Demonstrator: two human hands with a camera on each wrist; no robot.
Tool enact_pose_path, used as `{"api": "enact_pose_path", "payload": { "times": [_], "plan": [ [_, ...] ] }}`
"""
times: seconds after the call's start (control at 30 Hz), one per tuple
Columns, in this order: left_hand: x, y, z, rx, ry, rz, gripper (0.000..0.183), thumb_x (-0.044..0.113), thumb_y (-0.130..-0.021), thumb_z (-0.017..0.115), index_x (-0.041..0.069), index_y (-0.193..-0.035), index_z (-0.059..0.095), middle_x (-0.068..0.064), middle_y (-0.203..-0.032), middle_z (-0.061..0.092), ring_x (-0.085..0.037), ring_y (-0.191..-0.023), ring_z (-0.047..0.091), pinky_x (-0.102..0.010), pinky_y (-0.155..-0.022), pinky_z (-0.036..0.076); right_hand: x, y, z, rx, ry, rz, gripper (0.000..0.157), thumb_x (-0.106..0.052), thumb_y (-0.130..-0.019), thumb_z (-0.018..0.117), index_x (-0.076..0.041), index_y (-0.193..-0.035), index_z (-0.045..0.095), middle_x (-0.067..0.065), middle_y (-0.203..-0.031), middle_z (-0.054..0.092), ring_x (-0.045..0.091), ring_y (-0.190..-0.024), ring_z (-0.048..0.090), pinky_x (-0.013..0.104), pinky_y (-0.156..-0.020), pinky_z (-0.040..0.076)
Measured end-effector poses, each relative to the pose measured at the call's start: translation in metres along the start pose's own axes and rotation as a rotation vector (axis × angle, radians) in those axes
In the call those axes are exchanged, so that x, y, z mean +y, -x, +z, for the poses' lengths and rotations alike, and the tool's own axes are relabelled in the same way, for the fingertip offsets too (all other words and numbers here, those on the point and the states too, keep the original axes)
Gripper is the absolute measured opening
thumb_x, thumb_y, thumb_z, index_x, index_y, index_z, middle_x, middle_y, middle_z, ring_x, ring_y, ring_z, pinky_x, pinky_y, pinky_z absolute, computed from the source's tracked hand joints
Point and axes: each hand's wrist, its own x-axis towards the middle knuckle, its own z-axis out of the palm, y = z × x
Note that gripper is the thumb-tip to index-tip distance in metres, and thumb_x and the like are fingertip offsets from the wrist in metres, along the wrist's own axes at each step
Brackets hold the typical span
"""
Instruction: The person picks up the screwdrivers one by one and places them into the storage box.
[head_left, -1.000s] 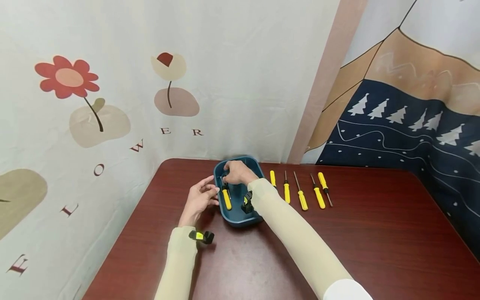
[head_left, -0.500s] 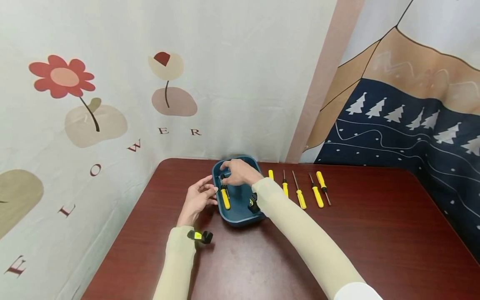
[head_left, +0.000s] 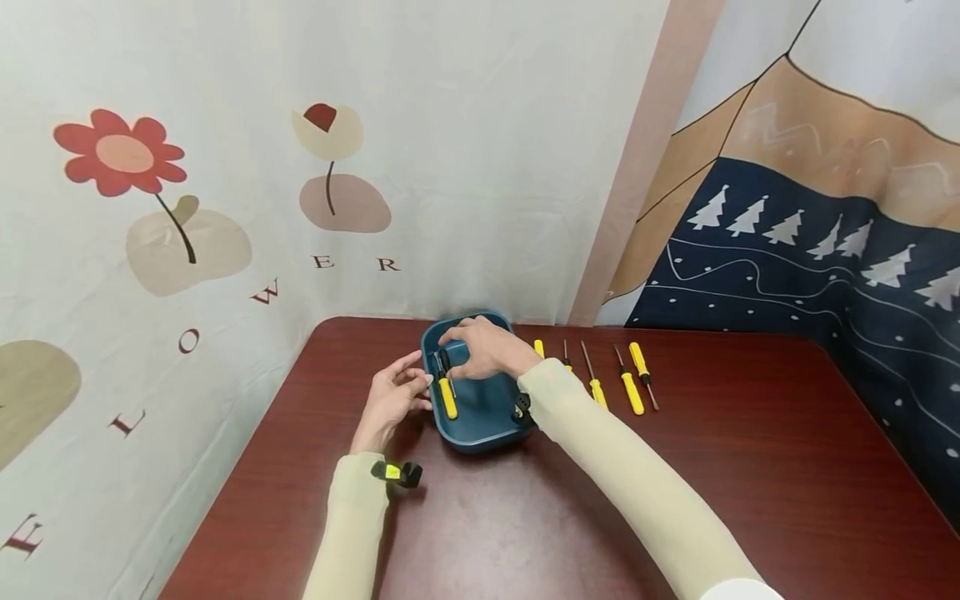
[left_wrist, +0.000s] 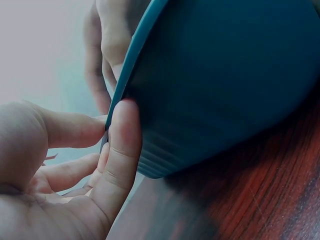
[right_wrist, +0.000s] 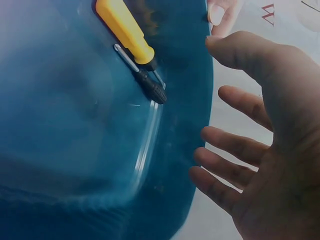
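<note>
My left hand (head_left: 392,398) pinches the left rim of a blue plastic tray (head_left: 480,444); in the left wrist view thumb and finger sit on either side of the tray's edge. Inside, along the left wall, lies a screwdriver with a yellow handle (head_left: 448,400). Beside it is a smaller black-handled screwdriver (right_wrist: 152,89), its bare tip pointing along the yellow handle. Over the far part of the tray is my right hand (head_left: 491,348), fingers spread and holding nothing, close to the black handle.
Right of the tray, several yellow-handled screwdrivers (head_left: 632,392) lie in a loose row on the dark red table (head_left: 750,467), partly hidden by the right sleeve. A printed white curtain (head_left: 480,167) hangs right behind the table's back edge.
My right hand has drawn slightly right, away from the black-handled screwdriver, and its fingers are more spread. The left hand keeps its hold on the rim. The head view has shifted slightly.
</note>
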Motion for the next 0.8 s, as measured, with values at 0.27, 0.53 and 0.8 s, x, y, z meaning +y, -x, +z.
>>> {"api": "enact_pose_path", "payload": {
  "times": [0.27,0.53,0.8],
  "plan": [
    [0.001,0.002,0.0,0.002,-0.031,-0.005,0.057,0.005,-0.099,0.066,0.014,-0.152,0.049,-0.006,-0.103,0.059,-0.016,-0.074,0.064,-0.028,-0.064,0.063,0.002,0.011,-0.002,0.02,0.035,-0.033,0.066,-0.048,-0.09,0.076,-0.032,-0.149,0.053,0.004,-0.162,0.041,0.028,-0.149,0.036,0.05,-0.115,0.047],
    [0.003,0.003,0.001,0.005,-0.062,0.013,0.056,0.007,-0.1,0.065,0.013,-0.152,0.048,-0.007,-0.104,0.059,-0.017,-0.075,0.064,-0.028,-0.066,0.064,0.0,0.021,-0.005,0.048,0.069,-0.061,0.071,-0.05,-0.088,0.077,-0.034,-0.151,0.05,0.004,-0.166,0.035,0.028,-0.151,0.033,0.054,-0.12,0.04],
    [0.0,0.004,0.003,0.036,-0.072,0.02,0.055,0.006,-0.099,0.065,0.013,-0.151,0.049,-0.007,-0.102,0.06,-0.017,-0.074,0.064,-0.029,-0.065,0.063,0.001,0.031,-0.008,0.059,0.077,-0.083,0.073,-0.052,-0.087,0.076,-0.033,-0.152,0.049,0.005,-0.166,0.035,0.028,-0.151,0.033,0.055,-0.12,0.038]
  ]
}}
